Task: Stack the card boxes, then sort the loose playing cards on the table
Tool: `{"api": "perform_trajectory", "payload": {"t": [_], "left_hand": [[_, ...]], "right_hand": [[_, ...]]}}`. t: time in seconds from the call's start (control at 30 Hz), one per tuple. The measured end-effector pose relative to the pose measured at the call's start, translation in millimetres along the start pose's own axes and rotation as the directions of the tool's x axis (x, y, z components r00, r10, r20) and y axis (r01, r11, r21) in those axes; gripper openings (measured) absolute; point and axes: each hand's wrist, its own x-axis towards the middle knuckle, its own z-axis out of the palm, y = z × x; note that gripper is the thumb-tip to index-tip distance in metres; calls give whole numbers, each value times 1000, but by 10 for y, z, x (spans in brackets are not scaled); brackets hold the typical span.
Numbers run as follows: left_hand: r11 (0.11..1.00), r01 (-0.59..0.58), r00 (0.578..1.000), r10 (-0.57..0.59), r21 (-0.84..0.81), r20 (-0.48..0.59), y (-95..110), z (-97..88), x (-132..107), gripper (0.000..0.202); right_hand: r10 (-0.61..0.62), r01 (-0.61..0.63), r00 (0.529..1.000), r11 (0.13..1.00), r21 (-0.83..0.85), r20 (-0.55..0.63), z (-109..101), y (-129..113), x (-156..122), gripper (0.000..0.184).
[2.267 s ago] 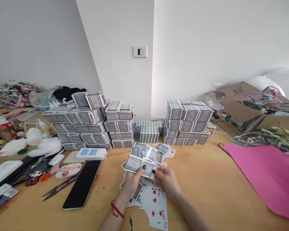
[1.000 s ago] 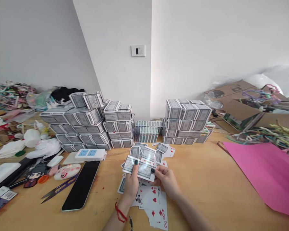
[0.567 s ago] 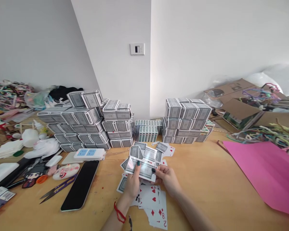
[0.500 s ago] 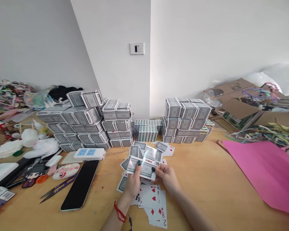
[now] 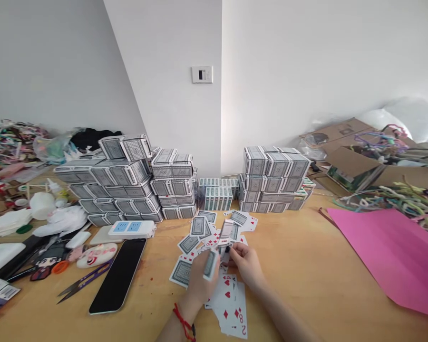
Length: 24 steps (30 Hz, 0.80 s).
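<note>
Between my hands are joined playing cards (image 5: 225,233), turned nearly edge-on. My left hand (image 5: 199,275) is closed round their near left side, and a patterned card back (image 5: 210,265) stands up by its knuckles. My right hand (image 5: 248,266) pinches the lower right edge with thumb and fingertips. How the cards are joined is hidden by my fingers. Beneath and around my hands lie loose playing cards, some face down (image 5: 189,244). Nearer to me are face-up cards, among them a four of hearts (image 5: 227,289).
Stacks of blocks covered in card backs stand behind on the left (image 5: 124,171) and right (image 5: 276,175), with card boxes (image 5: 218,197) between. A phone (image 5: 118,275), scissors (image 5: 82,280) and a power strip (image 5: 132,228) lie left. Pink paper (image 5: 388,256) lies right.
The joined cards have turned from broadside to nearly edge-on. My left hand has rotated, with its back now facing me, while my right hand has stayed nearly in place.
</note>
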Motion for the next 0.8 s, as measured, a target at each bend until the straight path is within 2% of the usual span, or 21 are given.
{"api": "perform_trajectory", "payload": {"t": [0.07, 0.13, 0.2, 0.3, 0.43, 0.5, 0.57, 0.7, 0.8], "left_hand": [[990, 100, 994, -103, -101, -28, -1, -13, 44, 23], [945, 237, 967, -251, -227, -37, 9, -38, 86, 30], [893, 318, 941, -337, -317, -6, 22, -55, 106, 34], [874, 326, 939, -344, -360, 15, 23, -47, 90, 35], [889, 317, 945, -327, -329, 26, -4, -6, 33, 36], [910, 284, 956, -294, -303, 12, -14, 9, 13, 35], [935, 225, 971, -237, -276, -12, -17, 18, 2, 33], [961, 147, 985, -162, -233, -50, -16, 36, -4, 29], [954, 165, 978, -192, -250, -86, -27, 52, -6, 29]], "right_hand": [[26, -40, 992, 993, 111, 121, -16, -57, -15, 31], [60, -120, 968, 964, 236, 246, -32, -96, -28, 28], [98, -204, 938, 932, 301, 332, -43, -99, -37, 24], [149, -294, 894, 907, 303, 422, -54, -49, -42, 22], [190, -380, 842, 873, 306, 504, -63, 13, -42, 25], [203, -398, 831, 867, 299, 518, -64, 19, -42, 28], [224, -395, 841, 876, 276, 493, -54, 13, -44, 30], [213, -302, 917, 923, 238, 338, 1, -4, -56, 31], [149, -195, 958, 966, 172, 245, 61, -28, -74, 36]]}}
